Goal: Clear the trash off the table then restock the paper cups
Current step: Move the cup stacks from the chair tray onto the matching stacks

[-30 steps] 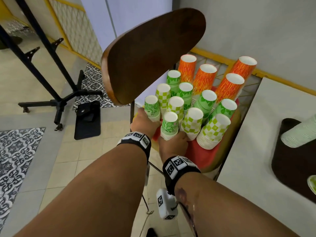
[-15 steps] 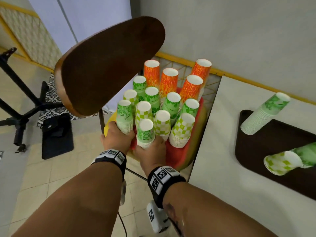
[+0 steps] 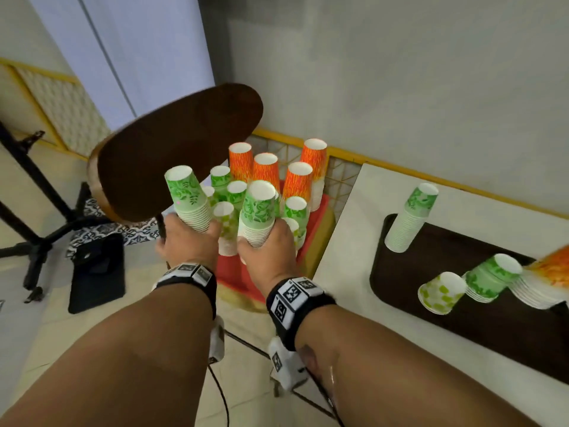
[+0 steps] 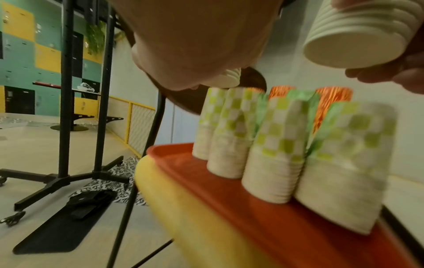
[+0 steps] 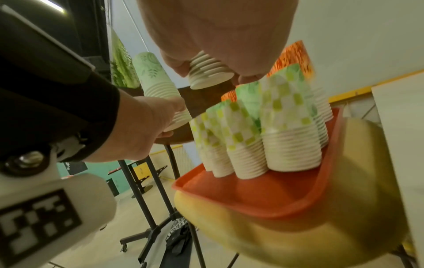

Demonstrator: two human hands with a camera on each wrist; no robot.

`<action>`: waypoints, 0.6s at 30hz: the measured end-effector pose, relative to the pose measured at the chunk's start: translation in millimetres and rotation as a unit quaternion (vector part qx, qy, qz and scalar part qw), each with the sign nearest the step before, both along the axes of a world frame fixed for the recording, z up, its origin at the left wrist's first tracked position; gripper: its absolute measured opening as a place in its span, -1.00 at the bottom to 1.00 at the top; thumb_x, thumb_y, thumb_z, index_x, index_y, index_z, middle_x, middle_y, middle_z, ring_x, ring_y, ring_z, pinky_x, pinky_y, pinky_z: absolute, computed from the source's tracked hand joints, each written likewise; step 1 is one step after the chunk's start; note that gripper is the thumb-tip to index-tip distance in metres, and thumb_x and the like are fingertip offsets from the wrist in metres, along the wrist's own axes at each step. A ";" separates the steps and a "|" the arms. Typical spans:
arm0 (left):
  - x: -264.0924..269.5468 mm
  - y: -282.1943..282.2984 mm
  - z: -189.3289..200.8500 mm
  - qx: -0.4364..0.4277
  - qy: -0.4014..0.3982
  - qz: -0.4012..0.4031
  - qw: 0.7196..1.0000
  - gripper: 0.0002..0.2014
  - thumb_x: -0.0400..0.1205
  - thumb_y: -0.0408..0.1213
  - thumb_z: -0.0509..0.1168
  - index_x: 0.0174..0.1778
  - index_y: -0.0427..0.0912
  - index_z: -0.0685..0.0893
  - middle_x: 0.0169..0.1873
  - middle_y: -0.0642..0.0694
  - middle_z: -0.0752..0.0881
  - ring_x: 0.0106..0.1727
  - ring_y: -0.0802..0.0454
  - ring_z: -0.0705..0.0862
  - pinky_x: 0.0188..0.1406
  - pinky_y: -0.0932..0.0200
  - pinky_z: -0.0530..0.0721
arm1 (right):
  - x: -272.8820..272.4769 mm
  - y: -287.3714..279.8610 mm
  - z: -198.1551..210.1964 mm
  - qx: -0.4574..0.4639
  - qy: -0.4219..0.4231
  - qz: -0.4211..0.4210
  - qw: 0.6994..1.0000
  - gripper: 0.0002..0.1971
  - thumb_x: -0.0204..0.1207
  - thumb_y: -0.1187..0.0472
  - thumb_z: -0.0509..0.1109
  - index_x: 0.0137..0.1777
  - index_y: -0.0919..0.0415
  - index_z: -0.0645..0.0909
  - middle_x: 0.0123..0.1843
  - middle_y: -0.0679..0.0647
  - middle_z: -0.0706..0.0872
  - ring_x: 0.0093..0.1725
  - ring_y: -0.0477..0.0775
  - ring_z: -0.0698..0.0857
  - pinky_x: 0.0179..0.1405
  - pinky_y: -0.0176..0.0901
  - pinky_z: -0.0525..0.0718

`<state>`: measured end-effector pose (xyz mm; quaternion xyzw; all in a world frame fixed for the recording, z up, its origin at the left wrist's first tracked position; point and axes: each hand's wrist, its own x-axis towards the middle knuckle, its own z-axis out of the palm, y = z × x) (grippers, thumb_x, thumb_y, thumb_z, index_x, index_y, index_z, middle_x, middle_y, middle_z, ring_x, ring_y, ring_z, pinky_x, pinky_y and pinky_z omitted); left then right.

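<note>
My left hand grips a stack of green leaf-print paper cups by its lower rims, lifted above the red tray. My right hand grips a second green leaf-print stack, also raised; its white rims show under my fingers in the right wrist view. Several stacks of checkered, green and orange cups stand upside down on the red tray, which sits on a yellow chair seat. A brown tray on the white table holds one upright cup stack and toppled stacks.
The chair's dark wooden backrest rises just left of the cups. A black stand with legs and a black bag are on the tiled floor to the left. The wall runs behind the table.
Both hands have taken a green cup stack each and lifted them off the red tray. The view has swung right, showing more of the table and brown tray.
</note>
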<state>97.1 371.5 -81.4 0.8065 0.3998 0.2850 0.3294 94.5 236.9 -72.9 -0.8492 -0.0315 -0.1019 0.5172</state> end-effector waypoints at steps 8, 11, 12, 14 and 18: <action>28.8 -131.0 80.3 0.024 -0.170 -0.112 0.979 -0.41 0.41 0.01 0.50 0.24 -0.24 0.51 0.04 -0.22 0.70 0.14 -0.31 0.65 0.31 -0.27 0.53 | 53.7 -129.7 60.5 -0.009 -0.105 -0.061 0.993 -0.40 0.28 -0.10 0.58 0.23 0.21 0.54 0.13 0.14 0.68 0.15 0.20 0.64 0.16 0.06 0.66; 44.6 -185.8 90.4 -0.002 -0.209 -0.201 0.957 -0.40 0.36 0.13 0.44 0.23 -0.10 0.49 0.02 -0.13 0.72 0.07 -0.27 0.70 0.14 -0.25 0.65 | 87.3 -195.0 77.2 -0.037 -0.131 -0.143 0.980 -0.39 0.28 -0.12 0.57 0.21 0.25 0.55 0.12 0.19 0.69 0.13 0.28 0.64 0.14 0.11 0.63; 48.6 -201.9 91.2 -0.014 -0.219 -0.231 0.948 -0.41 0.34 0.17 0.41 0.20 -0.04 0.47 0.00 -0.09 0.73 0.05 -0.20 0.72 0.09 -0.20 0.69 | 97.7 -216.2 79.4 -0.040 -0.132 -0.168 0.976 -0.39 0.28 -0.11 0.57 0.22 0.26 0.55 0.12 0.20 0.69 0.14 0.30 0.63 0.15 0.12 0.63; 53.9 -230.1 91.4 -0.030 -0.239 -0.281 0.929 -0.43 0.33 0.19 0.40 0.19 0.05 0.47 -0.05 0.06 0.73 0.02 -0.03 0.74 0.06 -0.07 0.73 | 117.0 -253.8 78.1 -0.049 -0.117 -0.208 0.970 -0.38 0.31 -0.11 0.56 0.25 0.27 0.53 0.16 0.21 0.67 0.18 0.33 0.62 0.17 0.15 0.62; 67.9 -261.4 84.2 -0.047 -0.239 -0.355 0.902 -0.44 0.36 0.18 0.43 0.22 0.13 0.45 -0.08 0.30 0.65 0.02 0.18 0.70 0.09 0.08 0.70 | 143.2 -297.1 63.5 -0.081 -0.063 -0.241 0.965 -0.35 0.36 -0.12 0.54 0.32 0.27 0.50 0.25 0.21 0.65 0.27 0.33 0.59 0.24 0.17 0.58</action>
